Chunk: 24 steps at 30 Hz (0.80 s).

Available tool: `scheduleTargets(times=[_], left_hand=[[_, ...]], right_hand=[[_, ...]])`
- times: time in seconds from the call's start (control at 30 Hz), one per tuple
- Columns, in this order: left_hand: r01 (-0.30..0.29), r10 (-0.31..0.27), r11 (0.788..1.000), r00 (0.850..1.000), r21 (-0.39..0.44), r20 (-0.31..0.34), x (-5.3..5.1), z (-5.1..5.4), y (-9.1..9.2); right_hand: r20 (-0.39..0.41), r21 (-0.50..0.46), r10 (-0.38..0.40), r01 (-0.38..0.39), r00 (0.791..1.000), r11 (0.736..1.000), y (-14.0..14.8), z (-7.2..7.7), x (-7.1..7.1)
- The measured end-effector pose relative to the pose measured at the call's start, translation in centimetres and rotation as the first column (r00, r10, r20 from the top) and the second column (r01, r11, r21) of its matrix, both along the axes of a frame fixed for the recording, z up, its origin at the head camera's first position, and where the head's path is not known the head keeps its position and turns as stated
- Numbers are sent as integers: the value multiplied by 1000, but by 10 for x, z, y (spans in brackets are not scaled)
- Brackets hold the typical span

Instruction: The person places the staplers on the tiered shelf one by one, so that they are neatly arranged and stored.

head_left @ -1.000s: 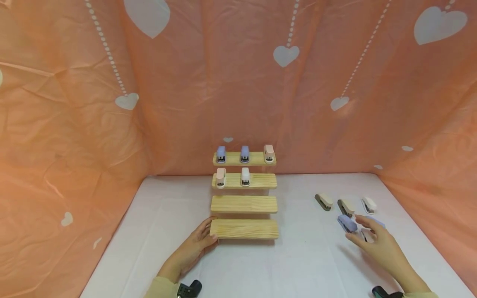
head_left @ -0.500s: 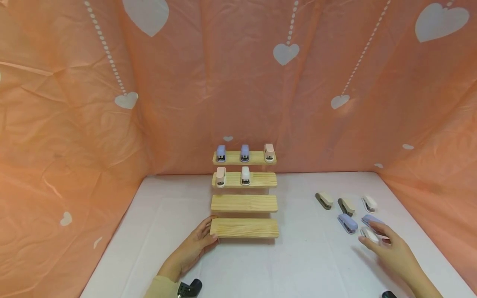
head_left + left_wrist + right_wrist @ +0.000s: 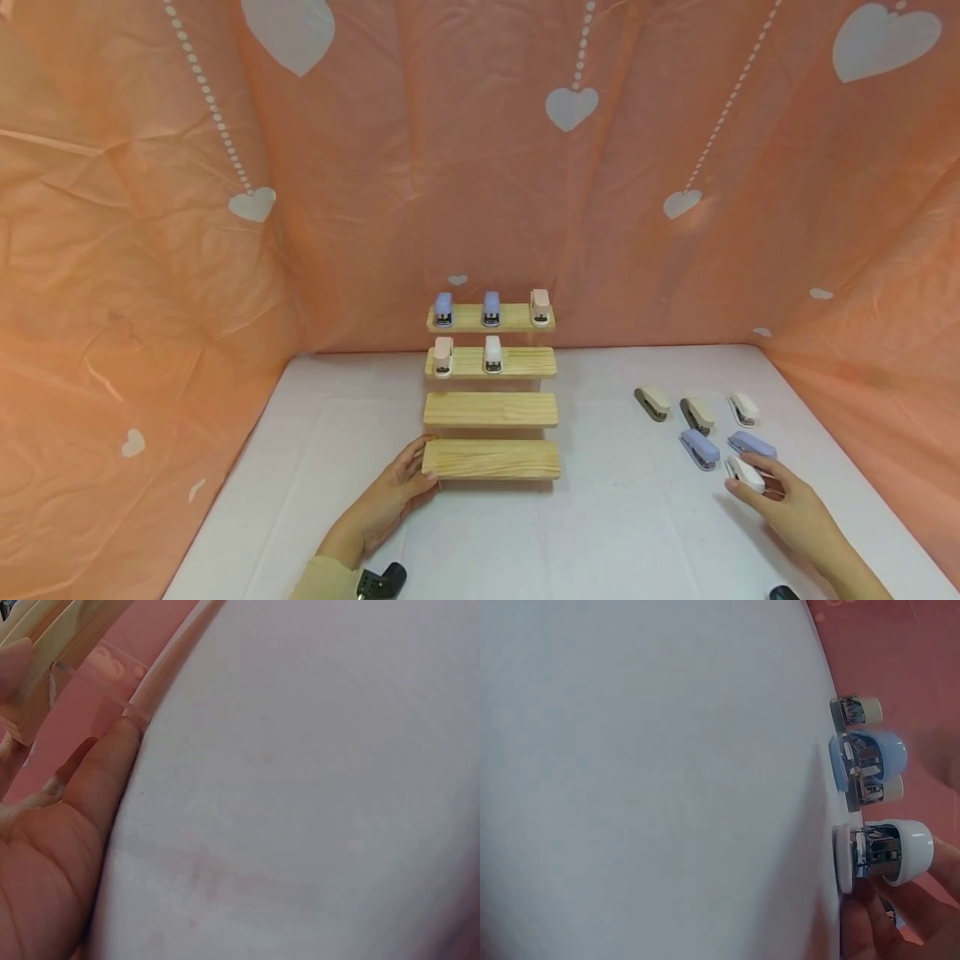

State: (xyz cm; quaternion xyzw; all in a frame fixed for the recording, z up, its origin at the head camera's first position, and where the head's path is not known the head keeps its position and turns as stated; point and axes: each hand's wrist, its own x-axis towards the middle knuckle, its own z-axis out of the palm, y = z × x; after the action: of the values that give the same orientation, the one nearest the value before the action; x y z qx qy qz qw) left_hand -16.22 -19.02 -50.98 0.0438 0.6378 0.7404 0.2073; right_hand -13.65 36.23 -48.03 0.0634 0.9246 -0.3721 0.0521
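Observation:
My left hand grips the left end of the lowest board of a stepped wooden display rack, thumb at the front, some fingers hidden behind it. At the right, my right hand holds a small white stapler between thumb and fingers. In the right wrist view, that white stapler stands base down at the table surface. Just behind it lie a lavender stapler and, to the left, another lavender stapler.
Two beige staplers and a second white stapler lie farther back on the white table. The rack's top board carries two lavender staplers and a peach stapler; the second bears a peach and a white stapler.
My right hand has moved right and toward me, from beside the left lavender stapler to the near white stapler, and its fingers have closed round it. The left hand stays on the rack.

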Motion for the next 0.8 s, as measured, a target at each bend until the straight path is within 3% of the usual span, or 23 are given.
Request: scheduleTargets(times=[0.27,0.5,0.8], left_hand=[[2,-2,1000,1000,15,-5,1,2,-1],[-1,1,1000,1000,11,-2,1,5,1],[-6,6,1000,1000,-3,3,2,6,1]], right_hand=[[6,-21,3,-3,1000,1000,3,-1,-1],[72,-88,-24,30,997,996,5,-2,-3],[24,-38,-23,24,999,999,5,-7,-5]])
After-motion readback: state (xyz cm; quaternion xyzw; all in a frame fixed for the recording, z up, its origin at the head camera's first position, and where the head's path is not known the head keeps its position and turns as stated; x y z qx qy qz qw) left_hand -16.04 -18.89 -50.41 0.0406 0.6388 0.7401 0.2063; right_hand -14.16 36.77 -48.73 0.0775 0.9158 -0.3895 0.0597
